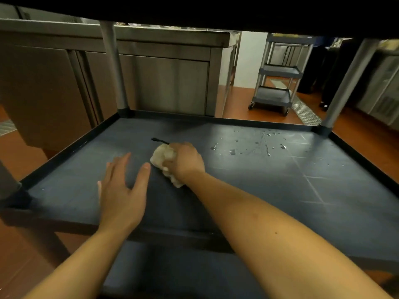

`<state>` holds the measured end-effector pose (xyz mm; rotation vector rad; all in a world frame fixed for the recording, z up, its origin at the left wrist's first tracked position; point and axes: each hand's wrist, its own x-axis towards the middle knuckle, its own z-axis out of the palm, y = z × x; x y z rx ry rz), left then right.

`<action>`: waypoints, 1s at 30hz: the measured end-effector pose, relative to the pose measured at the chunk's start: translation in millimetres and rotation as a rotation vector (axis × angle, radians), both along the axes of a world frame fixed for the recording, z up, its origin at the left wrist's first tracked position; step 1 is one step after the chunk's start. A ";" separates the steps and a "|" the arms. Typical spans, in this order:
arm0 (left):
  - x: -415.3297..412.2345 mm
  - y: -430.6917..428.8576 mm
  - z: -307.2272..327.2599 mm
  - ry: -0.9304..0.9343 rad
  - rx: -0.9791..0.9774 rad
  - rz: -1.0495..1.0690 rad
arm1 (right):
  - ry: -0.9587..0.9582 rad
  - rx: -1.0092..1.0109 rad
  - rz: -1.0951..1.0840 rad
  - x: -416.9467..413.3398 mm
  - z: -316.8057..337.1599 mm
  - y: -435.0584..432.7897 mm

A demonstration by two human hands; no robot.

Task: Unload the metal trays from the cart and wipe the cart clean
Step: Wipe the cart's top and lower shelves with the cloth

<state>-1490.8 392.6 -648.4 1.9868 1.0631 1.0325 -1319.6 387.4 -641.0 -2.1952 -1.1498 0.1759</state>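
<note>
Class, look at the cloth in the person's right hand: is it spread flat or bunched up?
Bunched up. The white cloth bulges in crumpled folds from the closed right hand pressing it on the cart shelf.

Left hand (121, 186) lies flat with fingers spread; right hand (185, 161) is clenched in a tight grip, both arms outstretched.

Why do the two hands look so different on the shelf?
The left hand lies open and flat with fingers spread, while the right hand is curled into a fist. The left hand holds nothing; the right hand grips a crumpled white cloth. The right hand reaches farther in than the left. Both are bare and on the dark blue cart shelf.
</note>
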 end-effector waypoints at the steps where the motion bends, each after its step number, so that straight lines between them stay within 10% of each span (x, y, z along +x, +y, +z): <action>1: 3.9 -1.5 1.2 0.005 0.005 -0.024 | 0.053 0.006 -0.036 20.4 0.2 -10.5; 30: 184.0 -64.5 -6.6 0.121 0.018 -0.419 | -0.110 -0.078 -0.799 323.0 1.0 -253.1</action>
